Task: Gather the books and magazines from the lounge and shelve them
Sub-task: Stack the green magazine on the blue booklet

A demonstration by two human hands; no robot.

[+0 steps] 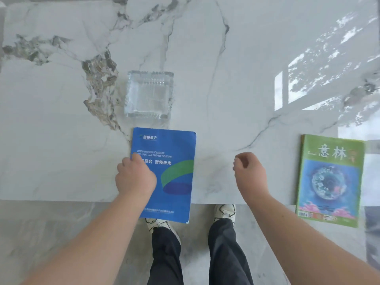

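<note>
Gathering step. Left hand (135, 177), fingers curled, presses left edge of thin blue glossy booklet (170, 175) overhanging white marble table (236, 79) edge. Right hand (249, 173) loosely curled, empty. Next: lift booklet, then collect green magazine (331, 179).

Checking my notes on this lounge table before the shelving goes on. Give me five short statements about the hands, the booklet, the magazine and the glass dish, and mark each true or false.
1. The left hand rests on the blue booklet. True.
2. The right hand grips the green magazine. False: it hangs loosely curled over the bare marble table, apart from the magazine.
3. The blue booklet overhangs the table's near edge. True.
4. The glass ashtray sits on top of the blue booklet. False: it stands on the marble just beyond the booklet's far edge.
5. The green magazine lies left of the blue booklet. False: it lies to its right.
</note>
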